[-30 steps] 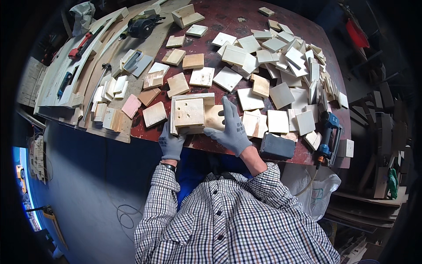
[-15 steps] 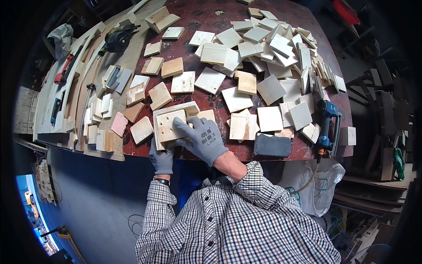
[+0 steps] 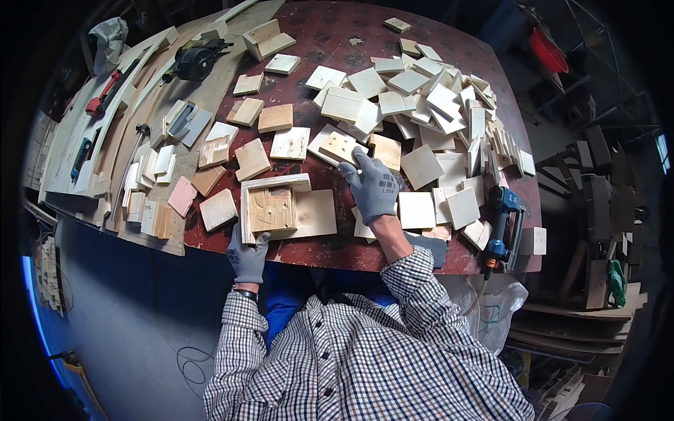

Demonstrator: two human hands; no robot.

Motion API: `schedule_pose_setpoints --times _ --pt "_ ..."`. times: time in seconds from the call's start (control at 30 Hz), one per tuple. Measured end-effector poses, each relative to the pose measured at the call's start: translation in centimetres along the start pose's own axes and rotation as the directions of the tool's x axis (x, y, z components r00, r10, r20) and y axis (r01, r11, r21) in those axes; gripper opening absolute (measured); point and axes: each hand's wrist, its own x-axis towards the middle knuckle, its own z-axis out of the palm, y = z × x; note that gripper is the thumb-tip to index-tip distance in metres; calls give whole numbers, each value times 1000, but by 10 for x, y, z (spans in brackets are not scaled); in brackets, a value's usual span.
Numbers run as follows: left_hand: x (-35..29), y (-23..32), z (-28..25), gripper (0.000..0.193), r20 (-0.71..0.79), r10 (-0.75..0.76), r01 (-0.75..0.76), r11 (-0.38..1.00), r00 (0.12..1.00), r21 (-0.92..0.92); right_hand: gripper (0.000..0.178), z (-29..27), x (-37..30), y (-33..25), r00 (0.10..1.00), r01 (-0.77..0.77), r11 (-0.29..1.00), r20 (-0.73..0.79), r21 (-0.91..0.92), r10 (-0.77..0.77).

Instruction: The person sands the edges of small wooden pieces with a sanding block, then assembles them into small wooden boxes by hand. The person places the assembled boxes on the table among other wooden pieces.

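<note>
My left hand (image 3: 247,258), in a grey glove, grips the near left corner of a partly built wooden box (image 3: 275,184) at the table's front edge. Two pale boards form its corner, and a thicker knotty wood block (image 3: 273,209) lies inside it. A flat board (image 3: 316,212) extends from its right side. My right hand (image 3: 373,186), gloved too, is reached out over the loose pieces. Its fingertips pinch the right end of a small wooden board with dark holes (image 3: 339,146), above other pale squares; whether the board touches them is unclear.
A heap of pale wood squares (image 3: 414,88) spreads across the far right of the red table (image 3: 309,21). A blue nail gun (image 3: 504,221) with a hose lies at the right edge. On the left are a black power tool (image 3: 195,62) and a red-handled tool (image 3: 102,104).
My right hand has moved away from the box, up and right, carrying the holed board off its top. The block inside now shows. My left hand stays at the box's corner.
</note>
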Motion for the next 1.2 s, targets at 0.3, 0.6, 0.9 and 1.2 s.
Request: schedule_pose_setpoints --times 0.3,0.6,0.9,1.2 --pt "0 -2 -1 68 -13 -7 7 1000 1000 -4 41 -34 -13 -4 892 90 971 452 -223 21" --pt "-2 -7 4 73 16 1 -1 1000 1000 19 70 -110 42 88 931 -174 699 115 -693 346" --pt "-1 -3 4 72 14 -30 30 999 999 -12 57 -106 60 92 885 -117 681 235 -723 401" --pt "-1 -3 2 71 -11 -2 1 1000 1000 -10 55 -55 138 72 988 128 775 145 -619 -48"
